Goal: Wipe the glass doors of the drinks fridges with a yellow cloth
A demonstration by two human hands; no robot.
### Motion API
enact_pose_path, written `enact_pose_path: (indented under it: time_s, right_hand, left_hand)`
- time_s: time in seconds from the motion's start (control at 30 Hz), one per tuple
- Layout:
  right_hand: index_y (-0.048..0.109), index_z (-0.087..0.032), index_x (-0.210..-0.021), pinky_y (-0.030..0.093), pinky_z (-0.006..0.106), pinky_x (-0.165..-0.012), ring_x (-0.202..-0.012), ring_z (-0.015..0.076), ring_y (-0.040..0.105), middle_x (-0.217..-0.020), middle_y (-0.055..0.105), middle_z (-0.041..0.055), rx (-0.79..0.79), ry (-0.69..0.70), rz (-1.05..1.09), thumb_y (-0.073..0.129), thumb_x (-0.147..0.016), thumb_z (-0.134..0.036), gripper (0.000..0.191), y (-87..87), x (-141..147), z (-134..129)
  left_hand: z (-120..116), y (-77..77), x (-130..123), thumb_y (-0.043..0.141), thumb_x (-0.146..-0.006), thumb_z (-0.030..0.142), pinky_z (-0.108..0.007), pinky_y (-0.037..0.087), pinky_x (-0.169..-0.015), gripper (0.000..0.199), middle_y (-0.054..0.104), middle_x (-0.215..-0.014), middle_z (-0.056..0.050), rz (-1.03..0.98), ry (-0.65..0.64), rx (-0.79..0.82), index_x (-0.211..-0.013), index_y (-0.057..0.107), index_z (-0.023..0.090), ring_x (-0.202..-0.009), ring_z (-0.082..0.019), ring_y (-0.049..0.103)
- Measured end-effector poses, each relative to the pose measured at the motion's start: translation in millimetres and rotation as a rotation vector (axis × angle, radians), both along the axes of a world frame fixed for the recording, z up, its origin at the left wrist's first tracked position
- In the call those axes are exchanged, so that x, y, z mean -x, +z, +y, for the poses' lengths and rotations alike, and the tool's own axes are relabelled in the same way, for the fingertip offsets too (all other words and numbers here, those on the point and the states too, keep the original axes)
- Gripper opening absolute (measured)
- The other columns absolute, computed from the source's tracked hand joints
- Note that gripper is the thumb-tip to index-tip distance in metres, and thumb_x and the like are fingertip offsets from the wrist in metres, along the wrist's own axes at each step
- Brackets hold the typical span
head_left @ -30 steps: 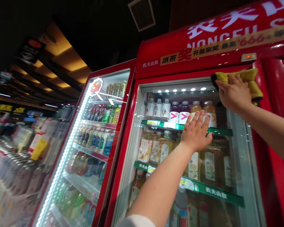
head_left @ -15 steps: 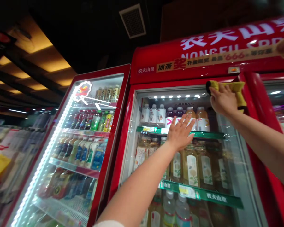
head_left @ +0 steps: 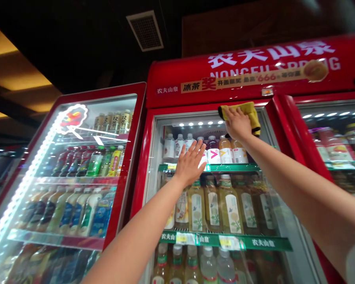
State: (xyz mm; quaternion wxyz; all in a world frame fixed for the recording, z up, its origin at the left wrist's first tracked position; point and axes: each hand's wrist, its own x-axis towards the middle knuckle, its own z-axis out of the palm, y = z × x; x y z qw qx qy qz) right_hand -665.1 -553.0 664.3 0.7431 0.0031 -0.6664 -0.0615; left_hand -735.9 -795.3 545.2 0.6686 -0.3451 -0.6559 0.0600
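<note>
My right hand (head_left: 239, 123) presses a yellow cloth (head_left: 253, 114) with dark edges against the upper part of a glass door (head_left: 192, 119). Its fingers lie over the cloth, which sticks out above and to the right of them. Lower and to the left, my left hand (head_left: 191, 163) is open with its fingers spread, palm towards the same door, and appears to rest on the glass. It holds nothing. Behind the glass, shelves carry white, purple and orange bottles (head_left: 213, 150), with tall pale-yellow bottles (head_left: 231, 205) below.
The door belongs to a red drinks fridge (head_left: 165, 96) with a lit sign. Another fridge (head_left: 137, 130) with lit edges stands at the left. A further glass-fronted section (head_left: 343, 118) adjoins on the right. A ceiling vent (head_left: 144, 30) is overhead.
My right hand has slid left along the top of the glass with the cloth, away from the door's right frame. My left hand has shifted a little left. The view has turned right.
</note>
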Motion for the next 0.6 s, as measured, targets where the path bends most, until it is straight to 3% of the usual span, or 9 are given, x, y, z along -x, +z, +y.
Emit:
enact_pose_path:
  time_s: [0.07,0.17,0.23,0.3,0.4,0.5,0.6]
  right_hand:
    - [0.052,-0.026,-0.151,0.046,0.060,-0.108,-0.144,0.0391,0.046,-0.156,0.053,0.0091,-0.155,0.005,-0.045,0.044,-0.099,-0.032,0.053,-10.0,4.2,-19.8]
    - [0.064,-0.030,-0.140,0.045,0.050,-0.112,-0.142,0.0310,0.050,-0.152,0.058,0.0040,-0.334,0.007,-0.098,0.044,-0.101,-0.032,0.044,-25.7,0.1,-15.5]
    - [0.067,-0.030,-0.136,0.045,0.048,-0.111,-0.141,0.0292,0.052,-0.149,0.061,0.0040,-0.270,0.015,-0.065,0.044,-0.100,-0.028,0.042,-25.0,-4.0,-1.1]
    - [0.066,-0.029,-0.138,0.046,0.054,-0.109,-0.141,0.0333,0.051,-0.149,0.060,0.0063,-0.117,0.024,-0.002,0.045,-0.099,-0.027,0.044,-16.3,-3.3,3.5]
    - [0.063,-0.029,-0.142,0.045,0.063,-0.105,-0.143,0.0413,0.047,-0.154,0.055,0.0081,-0.025,0.039,0.026,0.046,-0.099,-0.033,0.046,-7.9,6.9,-22.7]
    - [0.067,-0.031,-0.137,0.045,0.057,-0.108,-0.141,0.0364,0.050,-0.152,0.058,0.0042,-0.282,0.073,-0.079,0.047,-0.100,-0.036,0.042,-21.3,14.0,-56.2]
    - [0.072,-0.037,-0.129,0.045,0.048,-0.110,-0.132,0.0282,0.059,-0.145,0.064,-0.0023,-0.531,0.097,-0.158,0.048,-0.102,-0.037,0.037,-38.5,8.7,-52.6]
  left_hand:
    - [-2.5,6.4,1.4,0.037,-0.104,0.040,-0.053,0.012,-0.130,0.062,0.025,-0.171,-0.007,0.003,-0.006,-0.002,-0.162,0.028,0.019,-0.159,-0.023,0.018]
    - [-12.0,20.2,1.6,0.035,-0.105,0.040,-0.054,0.012,-0.130,0.062,0.024,-0.171,-0.007,-0.013,0.001,-0.029,-0.162,0.026,0.019,-0.160,-0.023,0.018]
    - [-22.3,32.1,1.3,0.035,-0.104,0.039,-0.055,0.011,-0.130,0.062,0.024,-0.171,-0.007,-0.032,0.013,-0.061,-0.162,0.026,0.019,-0.160,-0.024,0.017]
    - [-33.2,44.4,1.6,0.035,-0.104,0.039,-0.055,0.011,-0.130,0.062,0.024,-0.171,-0.007,-0.054,0.021,-0.098,-0.162,0.026,0.019,-0.160,-0.025,0.017]
    - [-46.8,57.9,4.1,0.034,-0.104,0.040,-0.056,0.011,-0.130,0.063,0.023,-0.172,-0.007,-0.089,0.013,-0.162,-0.162,0.025,0.019,-0.160,-0.026,0.017]
    - [-59.7,61.4,9.0,0.032,-0.104,0.040,-0.057,0.013,-0.129,0.063,0.021,-0.172,-0.009,-0.116,0.009,-0.203,-0.163,0.025,0.017,-0.160,-0.027,0.017]
    - [-79.2,56.9,14.9,0.032,-0.104,0.040,-0.056,0.013,-0.129,0.064,0.019,-0.172,-0.010,-0.131,0.045,-0.165,-0.163,0.025,0.016,-0.160,-0.027,0.016]
